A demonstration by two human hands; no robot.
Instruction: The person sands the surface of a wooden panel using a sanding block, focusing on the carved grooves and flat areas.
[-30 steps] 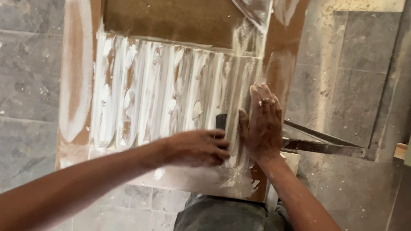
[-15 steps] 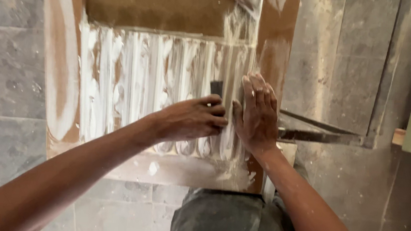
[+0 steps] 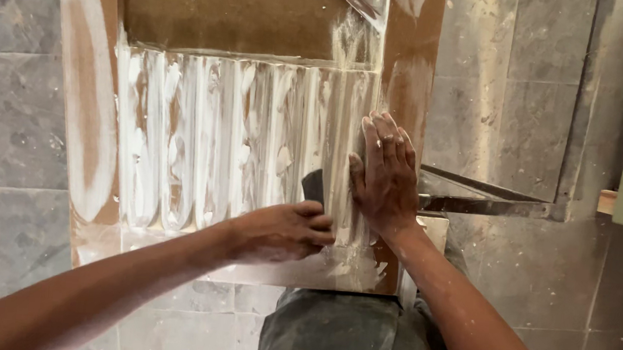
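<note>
Hands working on a fluted wooden panel (image 3: 218, 138) coated in white filler.
Left hand (image 3: 281, 232) is gripping a dark sanding block (image 3: 313, 186) near the panel's lower edge; right hand (image 3: 384, 177) is pressing flat, fingers spread narrowly.

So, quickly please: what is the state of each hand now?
Left hand: closed on a dark flat scraper.
Right hand: open, flat on the white-smeared brown fluted wooden panel.

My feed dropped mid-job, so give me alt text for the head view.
The left hand grips a dark flat tool against a brown fluted wooden panel smeared with white filler, while the right hand presses flat on the panel's right side. Grey floor tiles lie beneath.
</note>
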